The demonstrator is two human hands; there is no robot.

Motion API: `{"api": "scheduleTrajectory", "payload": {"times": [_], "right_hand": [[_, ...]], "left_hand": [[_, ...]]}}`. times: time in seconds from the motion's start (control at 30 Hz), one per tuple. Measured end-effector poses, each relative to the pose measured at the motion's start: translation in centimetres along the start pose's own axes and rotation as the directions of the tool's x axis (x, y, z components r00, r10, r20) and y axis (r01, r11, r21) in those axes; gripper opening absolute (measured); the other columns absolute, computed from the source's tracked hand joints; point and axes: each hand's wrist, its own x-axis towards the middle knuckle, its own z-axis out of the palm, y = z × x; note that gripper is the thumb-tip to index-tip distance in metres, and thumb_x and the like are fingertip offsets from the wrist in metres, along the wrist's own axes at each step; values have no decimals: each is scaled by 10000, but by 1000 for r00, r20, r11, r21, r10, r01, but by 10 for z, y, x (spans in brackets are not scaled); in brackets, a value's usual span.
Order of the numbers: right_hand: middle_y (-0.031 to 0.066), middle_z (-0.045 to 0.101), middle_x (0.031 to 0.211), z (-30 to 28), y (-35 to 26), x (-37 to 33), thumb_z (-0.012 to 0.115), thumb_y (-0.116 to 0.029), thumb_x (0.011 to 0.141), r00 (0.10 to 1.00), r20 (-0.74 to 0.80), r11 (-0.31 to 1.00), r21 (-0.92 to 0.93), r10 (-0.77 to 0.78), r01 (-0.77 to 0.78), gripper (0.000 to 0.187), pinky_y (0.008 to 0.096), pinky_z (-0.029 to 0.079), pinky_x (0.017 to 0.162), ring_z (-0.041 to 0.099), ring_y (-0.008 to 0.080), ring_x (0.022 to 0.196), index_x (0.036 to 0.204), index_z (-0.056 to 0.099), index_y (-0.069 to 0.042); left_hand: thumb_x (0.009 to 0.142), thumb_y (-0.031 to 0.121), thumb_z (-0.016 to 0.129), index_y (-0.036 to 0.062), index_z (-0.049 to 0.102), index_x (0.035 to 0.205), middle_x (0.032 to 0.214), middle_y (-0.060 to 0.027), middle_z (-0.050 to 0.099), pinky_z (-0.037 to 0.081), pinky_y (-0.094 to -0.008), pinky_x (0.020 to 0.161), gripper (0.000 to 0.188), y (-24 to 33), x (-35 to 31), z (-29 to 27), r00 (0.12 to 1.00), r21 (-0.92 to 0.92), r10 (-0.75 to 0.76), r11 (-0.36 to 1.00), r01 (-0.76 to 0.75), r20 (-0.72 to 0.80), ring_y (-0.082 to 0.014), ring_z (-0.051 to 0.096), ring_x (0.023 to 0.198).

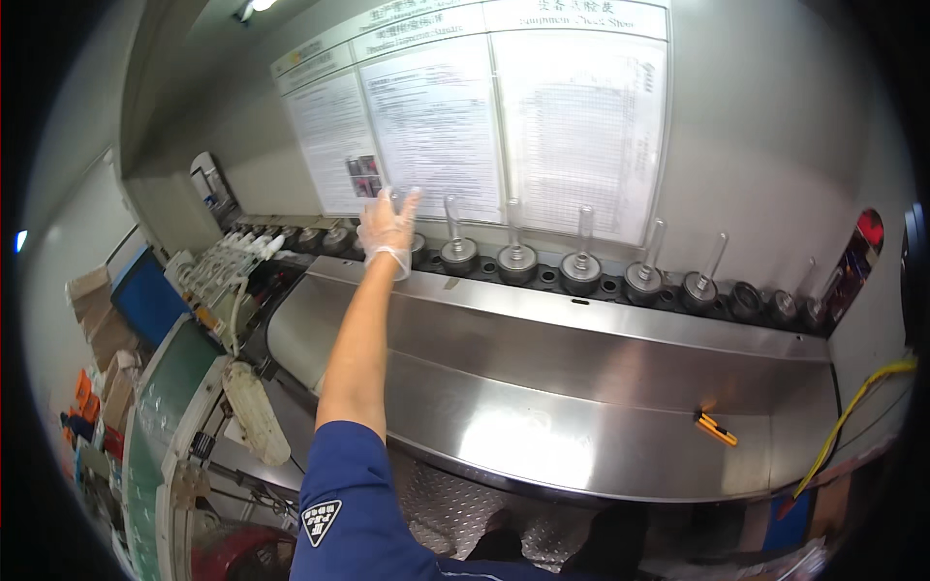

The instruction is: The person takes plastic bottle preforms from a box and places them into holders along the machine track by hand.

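My left hand (pixel 387 232), in a clear thin glove, reaches out to the row of holders along the back ledge. Its fingers point up and apart around or in front of an upright clear tube at the hand; contact is hard to make out. Right beside it is a round grey holder (pixel 459 256) with a clear tube (pixel 452 215) standing in it. Further right stand more such tubes, among them one (pixel 514 223) upright and another (pixel 715 256) leaning right. My right hand is out of view.
A stainless steel trough (pixel 504 402) runs below the ledge, with a yellow-and-black cutter (pixel 717 427) lying in it. Framed sheets (pixel 436 126) hang on the wall behind. A machine fixture (pixel 218 281) stands left; a yellow cable (pixel 833 445) hangs right.
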Motion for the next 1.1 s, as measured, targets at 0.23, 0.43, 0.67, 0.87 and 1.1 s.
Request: {"api": "scheduleTrajectory", "payload": {"times": [0.23, 0.43, 0.67, 0.87, 1.1], "right_hand": [[62, 602, 1028, 5, 106, 27, 555, 68, 791, 995, 26, 322, -947, 98, -7, 652, 251, 489, 730, 587, 139, 858, 1409, 364, -8], [26, 525, 885, 36, 248, 51, 593, 60, 750, 893, -42, 224, -962, 448, -157, 728, 216, 461, 642, 518, 97, 730, 1429, 333, 21], [58, 607, 919, -10, 283, 58, 588, -30, 776, 714, -58, 39, -992, 698, -118, 601, 228, 471, 578, 551, 96, 686, 1350, 424, 42], [115, 616, 1048, -51, 286, 55, 597, -65, 787, 592, -295, -236, -956, 750, -177, 503, 277, 500, 710, 594, 165, 849, 1271, 503, 33], [107, 645, 993, -59, 286, 50, 607, -62, 803, 651, -216, -242, -969, 728, -51, 328, 310, 505, 742, 602, 182, 875, 1117, 609, 36]], "left_hand": [[932, 240, 612, 46, 597, 942, 866, -23, 609, 491, -279, 693, 195, 83, -184, -65, 823, -709, 256, 667, 230, 508, -105, 562, 748], [904, 373, 641, 47, 539, 1307, 890, -25, 581, 463, -256, 790, 528, 124, -403, -157, 262, -362, 523, 97, 927, 811, -111, 559, 846], [893, 432, 622, 100, 569, 1110, 878, -22, 577, 457, -243, 629, 400, 116, -409, -228, -119, 141, 439, -18, 990, 890, -123, 564, 668], [972, 394, 487, 87, 630, 926, 727, -44, 633, 457, -261, 511, 342, 105, -455, -230, 22, 90, 387, -268, 959, 922, -144, 604, 607], [958, 435, 512, 100, 636, 1032, 732, -53, 646, 424, -241, 451, 365, 83, -502, -199, 127, -90, 283, -141, 986, 951, -143, 604, 594]]}}
